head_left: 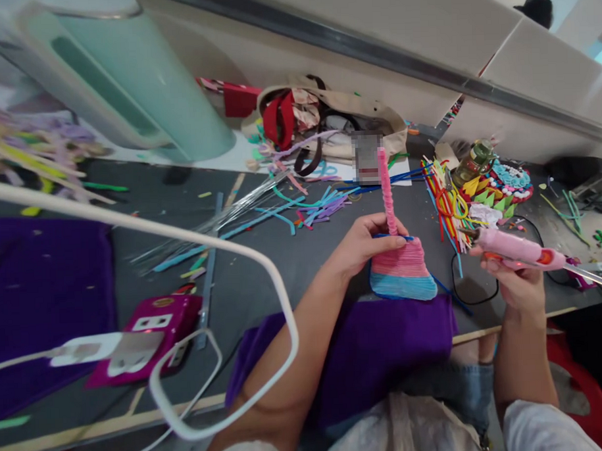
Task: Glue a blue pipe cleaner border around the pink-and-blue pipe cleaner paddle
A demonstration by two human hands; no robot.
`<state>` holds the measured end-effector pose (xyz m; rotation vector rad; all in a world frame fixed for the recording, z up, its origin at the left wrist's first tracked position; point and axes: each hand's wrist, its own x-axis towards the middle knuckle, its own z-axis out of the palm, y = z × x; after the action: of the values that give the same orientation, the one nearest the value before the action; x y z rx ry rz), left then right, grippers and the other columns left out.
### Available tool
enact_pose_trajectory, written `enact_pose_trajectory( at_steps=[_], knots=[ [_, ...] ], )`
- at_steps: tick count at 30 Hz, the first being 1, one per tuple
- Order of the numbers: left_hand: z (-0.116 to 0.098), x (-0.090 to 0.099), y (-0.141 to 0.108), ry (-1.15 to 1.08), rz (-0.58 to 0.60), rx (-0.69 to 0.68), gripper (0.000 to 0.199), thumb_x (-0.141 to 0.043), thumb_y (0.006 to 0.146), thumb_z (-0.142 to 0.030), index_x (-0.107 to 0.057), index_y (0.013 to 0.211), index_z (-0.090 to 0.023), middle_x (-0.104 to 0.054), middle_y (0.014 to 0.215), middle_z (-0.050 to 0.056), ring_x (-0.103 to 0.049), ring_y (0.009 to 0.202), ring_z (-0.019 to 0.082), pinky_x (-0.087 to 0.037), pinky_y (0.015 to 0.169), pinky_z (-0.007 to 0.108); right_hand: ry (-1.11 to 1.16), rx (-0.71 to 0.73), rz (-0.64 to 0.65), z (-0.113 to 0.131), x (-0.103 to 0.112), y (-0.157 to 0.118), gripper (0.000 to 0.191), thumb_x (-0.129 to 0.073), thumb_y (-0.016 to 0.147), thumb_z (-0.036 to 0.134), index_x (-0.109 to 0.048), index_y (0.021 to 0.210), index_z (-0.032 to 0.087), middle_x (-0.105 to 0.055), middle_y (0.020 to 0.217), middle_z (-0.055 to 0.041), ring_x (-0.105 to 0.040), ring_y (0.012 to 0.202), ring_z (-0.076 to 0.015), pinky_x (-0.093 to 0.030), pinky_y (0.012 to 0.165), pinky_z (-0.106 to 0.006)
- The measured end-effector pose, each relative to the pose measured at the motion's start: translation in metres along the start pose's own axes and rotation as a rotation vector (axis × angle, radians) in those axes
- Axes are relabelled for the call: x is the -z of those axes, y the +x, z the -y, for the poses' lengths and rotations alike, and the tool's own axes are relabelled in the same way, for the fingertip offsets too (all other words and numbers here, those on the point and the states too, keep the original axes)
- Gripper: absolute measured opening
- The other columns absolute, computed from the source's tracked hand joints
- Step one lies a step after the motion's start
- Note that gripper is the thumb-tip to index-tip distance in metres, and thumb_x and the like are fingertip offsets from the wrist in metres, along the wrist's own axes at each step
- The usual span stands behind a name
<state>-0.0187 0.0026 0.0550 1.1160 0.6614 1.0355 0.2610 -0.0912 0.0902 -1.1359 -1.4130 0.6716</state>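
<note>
My left hand (373,246) grips a small craft piece (401,271) by its top edge, thumb in front. The piece is a trapezoid covered in pink rows above and light blue rows below, with a dark blue edge. A fuzzy pink stem (387,196) rises upright from its top. Off to the right, my right hand (517,280) is closed around a pink hot glue gun (519,247). The gun's nozzle points left, towards the piece but apart from it, and a clear glue stick (592,274) sticks out of its back.
A white cable (223,244) loops across the near left, by a magenta power strip (159,329). Purple cloth (384,334) hangs over the front edge. Further back lie pipe cleaners (324,205), a beige bag (386,120), a glass jar (476,159) and a mint-green appliance (152,79).
</note>
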Motion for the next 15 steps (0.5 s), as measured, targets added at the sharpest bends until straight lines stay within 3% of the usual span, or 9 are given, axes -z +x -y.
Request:
enact_pose_trajectory(
  at_steps=[4, 9, 12, 15],
  knots=[
    [0.001, -0.001, 0.000, 0.010, 0.023, -0.012, 0.027, -0.093, 0.060, -0.032, -0.076, 0.076, -0.017, -0.072, 0.077, 0.002, -0.062, 0.070, 0.014, -0.050, 0.069, 0.026, -0.101, -0.082, 0.094, 0.014, -0.005, -0.004, 0.016, -0.085, 0.078, 0.027, -0.084, 0.094, 0.026, -0.082, 0.085, -0.0048, -0.075, 0.072, -0.0222, -0.064, 0.066, -0.036],
    [0.000, -0.002, 0.000, 0.026, 0.039, -0.016, 0.028, -0.093, 0.061, -0.034, -0.077, 0.077, -0.017, -0.072, 0.077, 0.002, -0.062, 0.070, 0.014, -0.050, 0.069, 0.027, -0.211, -0.118, 0.112, 0.020, -0.009, -0.005, 0.011, -0.081, 0.081, 0.032, -0.084, 0.086, 0.024, -0.081, 0.078, -0.0038, -0.061, 0.049, -0.0152, -0.053, 0.044, -0.027],
    [0.001, -0.002, 0.000, 0.036, 0.045, -0.029, 0.029, -0.093, 0.061, -0.035, -0.077, 0.078, -0.017, -0.071, 0.077, 0.002, -0.062, 0.069, 0.015, -0.050, 0.069, 0.027, -0.255, -0.117, 0.106, 0.019, -0.011, -0.006, 0.013, -0.082, 0.078, 0.036, -0.084, 0.081, 0.023, -0.079, 0.070, -0.0024, -0.061, 0.047, -0.0153, -0.050, 0.042, -0.026],
    [0.002, -0.001, 0.000, 0.048, 0.051, -0.045, 0.030, -0.093, 0.062, -0.037, -0.077, 0.079, -0.017, -0.072, 0.077, 0.002, -0.062, 0.070, 0.015, -0.049, 0.069, 0.027, -0.301, -0.096, 0.120, 0.019, -0.014, -0.007, 0.014, -0.082, 0.077, 0.037, -0.083, 0.078, 0.024, -0.077, 0.066, -0.0016, -0.066, 0.053, -0.0175, -0.055, 0.049, -0.027]
  ],
)
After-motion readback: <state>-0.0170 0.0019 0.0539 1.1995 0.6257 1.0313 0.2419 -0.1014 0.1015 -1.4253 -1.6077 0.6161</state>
